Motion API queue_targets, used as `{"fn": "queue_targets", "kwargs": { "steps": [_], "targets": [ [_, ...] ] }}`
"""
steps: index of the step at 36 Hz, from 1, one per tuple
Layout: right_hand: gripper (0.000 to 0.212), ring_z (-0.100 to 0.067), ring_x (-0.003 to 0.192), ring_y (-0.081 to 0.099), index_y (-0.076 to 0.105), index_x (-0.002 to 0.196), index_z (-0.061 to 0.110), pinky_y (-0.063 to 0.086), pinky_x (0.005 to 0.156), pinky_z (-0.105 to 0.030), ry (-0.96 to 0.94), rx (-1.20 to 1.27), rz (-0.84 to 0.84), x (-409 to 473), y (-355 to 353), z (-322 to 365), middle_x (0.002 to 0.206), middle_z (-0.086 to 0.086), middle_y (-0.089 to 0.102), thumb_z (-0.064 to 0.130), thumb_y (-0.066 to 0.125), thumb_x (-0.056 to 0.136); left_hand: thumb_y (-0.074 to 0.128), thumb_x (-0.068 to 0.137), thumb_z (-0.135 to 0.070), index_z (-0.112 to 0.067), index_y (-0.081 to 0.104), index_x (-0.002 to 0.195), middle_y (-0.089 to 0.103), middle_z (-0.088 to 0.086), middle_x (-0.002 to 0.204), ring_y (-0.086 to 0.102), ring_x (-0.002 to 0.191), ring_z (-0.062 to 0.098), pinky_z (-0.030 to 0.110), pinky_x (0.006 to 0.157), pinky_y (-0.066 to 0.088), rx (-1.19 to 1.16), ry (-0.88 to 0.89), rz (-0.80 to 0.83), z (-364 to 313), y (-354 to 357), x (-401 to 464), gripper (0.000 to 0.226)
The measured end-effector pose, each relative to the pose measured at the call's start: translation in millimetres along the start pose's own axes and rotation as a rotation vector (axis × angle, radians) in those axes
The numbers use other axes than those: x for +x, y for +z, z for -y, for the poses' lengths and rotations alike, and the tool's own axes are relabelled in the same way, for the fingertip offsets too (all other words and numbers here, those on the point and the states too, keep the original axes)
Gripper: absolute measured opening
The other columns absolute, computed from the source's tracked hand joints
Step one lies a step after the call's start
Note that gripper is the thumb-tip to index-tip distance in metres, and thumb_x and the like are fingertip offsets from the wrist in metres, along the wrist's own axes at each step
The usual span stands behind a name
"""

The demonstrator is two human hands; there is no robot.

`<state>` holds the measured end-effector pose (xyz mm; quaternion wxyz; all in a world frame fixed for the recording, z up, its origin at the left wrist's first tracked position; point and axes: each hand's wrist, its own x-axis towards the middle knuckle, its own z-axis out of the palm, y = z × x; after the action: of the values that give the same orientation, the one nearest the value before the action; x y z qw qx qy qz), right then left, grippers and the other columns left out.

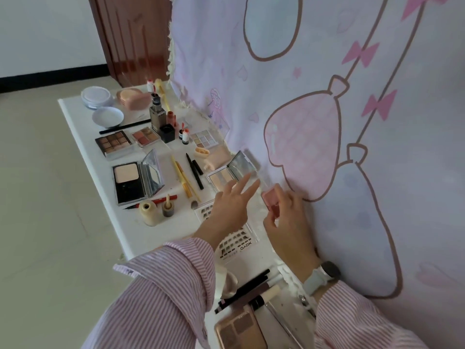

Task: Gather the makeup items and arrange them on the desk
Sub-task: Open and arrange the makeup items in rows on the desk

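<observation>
A narrow white desk (75, 117) runs along a pastel wall hanging and carries many makeup items. My right hand (284, 210) pinches a small pink blush compact (268, 197) close to the hanging. Fingers spread, my left hand (232, 200) hovers over a clear sheet of false lashes (239, 241), holding nothing. Just beyond its fingertips lies an open beige palette with a mirror lid (230, 172). A black powder compact (130, 182) stands open to the left.
Farther back sit a brown eyeshadow palette (113, 143), round powder jars (97, 96), bottles and pencils. Two small cream bottles (148, 211) stand near the desk's left edge. Brushes and a rose-gold palette (239, 331) lie nearest me. Grey floor lies to the left.
</observation>
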<state>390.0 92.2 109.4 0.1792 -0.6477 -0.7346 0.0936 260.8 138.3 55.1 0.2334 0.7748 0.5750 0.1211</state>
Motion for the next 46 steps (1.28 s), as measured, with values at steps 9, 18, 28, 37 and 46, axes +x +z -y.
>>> {"fn": "queue_targets", "kwargs": {
  "steps": [9, 18, 28, 37, 46],
  "targets": [
    [0.041, -0.024, 0.093, 0.051, 0.045, 0.125, 0.013, 0.046, 0.079, -0.029, -0.044, -0.28, 0.172, -4, 7, -8, 0.112, -0.011, 0.047, 0.017, 0.055, 0.086, 0.038, 0.097, -0.031, -0.022, 0.011, 0.148, 0.01, 0.002, 0.156, 0.009, 0.142, 0.021, 0.048, 0.111, 0.013, 0.076, -0.32, -0.011, 13, 1, -48, 0.058],
    [0.047, -0.027, 0.101, 0.053, 0.046, 0.129, 0.009, 0.048, 0.088, -0.036, -0.084, 0.039, 0.146, -12, 9, 12, 0.118, -0.015, 0.049, 0.01, 0.059, 0.084, 0.05, 0.093, -0.022, -0.019, 0.049, 0.132, 0.047, 0.0, 0.138, 0.036, 0.13, 0.02, 0.041, 0.106, 0.021, -0.168, -0.361, -0.312, 19, 3, -106, 0.039],
    [0.052, -0.01, 0.111, 0.038, 0.043, 0.131, 0.021, 0.037, 0.098, -0.025, -0.196, 0.403, 0.371, -60, 48, 55, 0.121, 0.005, 0.049, 0.016, 0.064, 0.083, 0.056, 0.091, -0.011, -0.01, 0.065, 0.108, 0.067, 0.004, 0.103, 0.062, 0.087, 0.018, 0.028, 0.073, 0.049, -0.638, -0.587, -0.551, 59, 2, -189, 0.02],
    [0.055, -0.002, 0.113, 0.045, 0.045, 0.133, 0.023, 0.036, 0.097, -0.015, -0.365, 0.473, 0.537, -94, 76, 100, 0.126, 0.002, 0.054, 0.021, 0.067, 0.082, 0.046, 0.087, -0.042, -0.003, 0.062, 0.113, 0.066, 0.021, 0.106, 0.065, 0.096, 0.033, 0.039, 0.084, 0.054, -1.796, -0.703, -0.162, 65, -12, -233, 0.05],
    [0.034, -0.012, 0.102, 0.055, 0.066, 0.111, 0.014, 0.048, 0.089, -0.03, -0.494, 0.456, 0.368, -105, 81, 117, 0.108, 0.003, 0.063, 0.03, 0.051, 0.085, 0.053, 0.091, -0.035, -0.002, 0.054, 0.104, 0.054, 0.019, 0.102, 0.055, 0.098, 0.03, 0.036, 0.088, 0.051, -1.851, -0.619, -0.401, 60, -11, -246, 0.036]
  ]
}}
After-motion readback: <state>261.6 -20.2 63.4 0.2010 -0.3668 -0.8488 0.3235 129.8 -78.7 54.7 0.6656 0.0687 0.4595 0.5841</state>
